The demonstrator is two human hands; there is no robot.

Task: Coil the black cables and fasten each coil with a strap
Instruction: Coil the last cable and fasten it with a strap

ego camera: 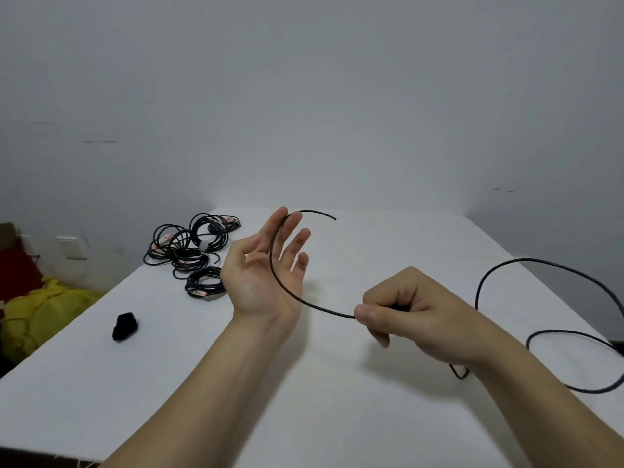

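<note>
Head view: white tabletop (337, 417) carries the items. Loose black cable (329, 312) loops on it to the right of the right grip (401, 309), whose thumb and curled forefinger pinch it. The cable then arcs across the palm of the left grip (266, 278), which is spread, fingers straight. Pile of coiled cables (189, 251) lies beyond and left of the left grip. Black strap (124, 326) lies well to its left.

**Matt cable, cloth table**

We see the black cable (337, 314) in a smooth, matt jacket, likely rubber. The white table cover (337, 417) is cloth, fraying at its near edge. The black strap bundle (125, 327) is fuzzy and matt.
</note>
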